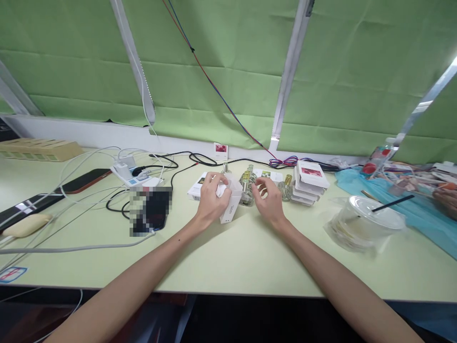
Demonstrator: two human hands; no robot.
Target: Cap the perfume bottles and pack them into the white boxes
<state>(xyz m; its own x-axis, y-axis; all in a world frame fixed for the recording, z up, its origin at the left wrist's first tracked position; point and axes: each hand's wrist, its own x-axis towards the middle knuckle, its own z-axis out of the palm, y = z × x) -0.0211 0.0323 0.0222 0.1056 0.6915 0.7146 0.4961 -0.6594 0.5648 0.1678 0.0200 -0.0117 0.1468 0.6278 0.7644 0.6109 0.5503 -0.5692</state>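
Observation:
My left hand (213, 199) is closed round a small white carton (231, 209), which stands tilted on the table with its upper end partly hidden by my fingers. My right hand (270, 201) hovers just to the right, fingers curled but apart, with nothing visible in it. Between the two hands is a group of small glass bottles (246, 195) with gold and silver necks, resembling perfume bottles. Another glass bottle (286, 189) stands beyond my right hand. A flat white box (194, 188) lies behind my left hand.
At right, white boxes with a pink picture form a stack (310, 183). Nearer is a lidded plastic cup (367, 221) with a black straw. A blurred phone (152, 209), a power strip (137, 177) and tangled cables occupy the left. Blue cloth (421, 216) covers the far right; another person's hand (446, 202) shows there.

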